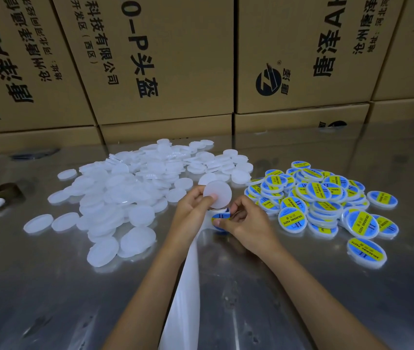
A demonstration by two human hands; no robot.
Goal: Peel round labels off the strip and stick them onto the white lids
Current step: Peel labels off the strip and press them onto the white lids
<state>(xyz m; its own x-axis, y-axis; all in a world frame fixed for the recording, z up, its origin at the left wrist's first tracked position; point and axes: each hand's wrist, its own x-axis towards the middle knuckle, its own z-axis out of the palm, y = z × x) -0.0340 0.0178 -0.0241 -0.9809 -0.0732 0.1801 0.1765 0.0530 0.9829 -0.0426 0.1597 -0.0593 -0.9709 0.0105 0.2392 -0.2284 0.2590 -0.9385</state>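
Head view: hands pinch a blank lid (218, 194) and a label (219, 217) ("SOLDERING PASTE" on finished lids (324, 198)).

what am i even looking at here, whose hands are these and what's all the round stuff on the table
There is no machine, only one picture from a camera worn on a person's head, looking down at their own hands. The left hand holds a plain round white plastic lid. The right hand pinches a round blue and yellow label at the white backing strip. On the shiny metal table, a pile of unlabelled white lids lies left and a pile of labelled lids right. Brown cardboard boxes stand behind.
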